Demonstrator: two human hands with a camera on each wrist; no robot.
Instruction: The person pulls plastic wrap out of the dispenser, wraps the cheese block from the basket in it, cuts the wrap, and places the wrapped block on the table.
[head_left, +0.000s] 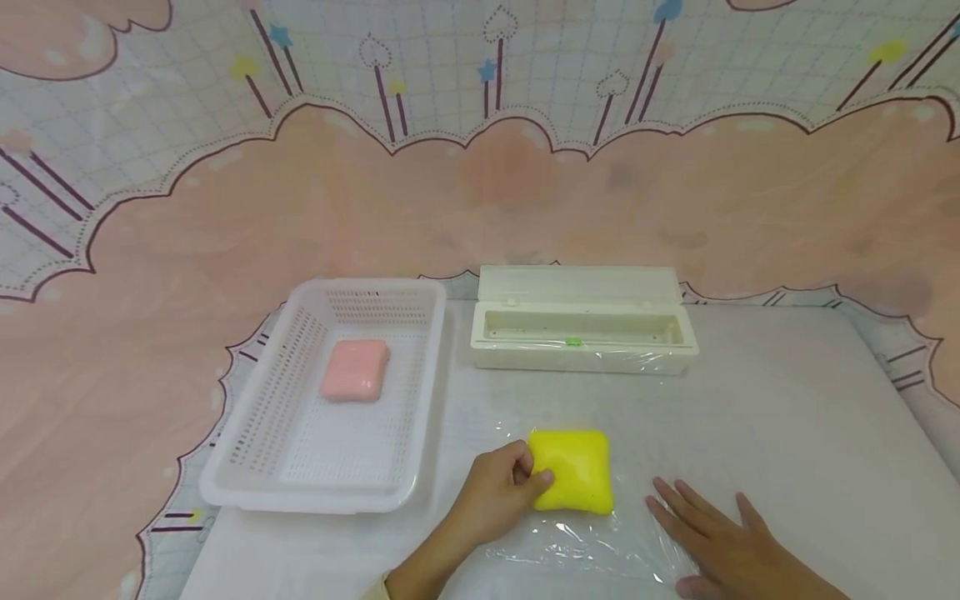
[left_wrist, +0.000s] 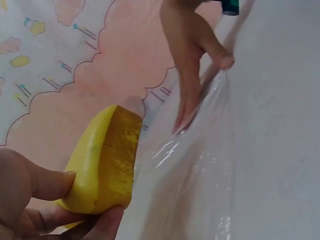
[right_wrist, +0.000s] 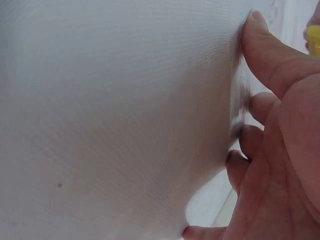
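Note:
My left hand (head_left: 498, 492) pinches a yellow pillow-shaped block (head_left: 576, 472) at its left side, thumb on top and fingers beneath. The left wrist view shows the yellow block (left_wrist: 102, 160) tilted, with a flat, scuffed underside. A sheet of clear cling film (head_left: 592, 542) is spread below and around it on the table. Near the film's right edge, my right hand (head_left: 727, 542) lies with its fingers spread. Seen from the left wrist, fingertips and thumb of the right hand (left_wrist: 190, 55) touch the edge of the film (left_wrist: 190, 165), which is creased there.
A white plastic basket (head_left: 416, 467) stands at the left with a pink block (head_left: 356, 371) of similar shape in it. Behind the film sits a cream cling film box (head_left: 585, 360) with its lid raised. A patterned cloth (head_left: 525, 200) hangs behind the white table (head_left: 810, 400).

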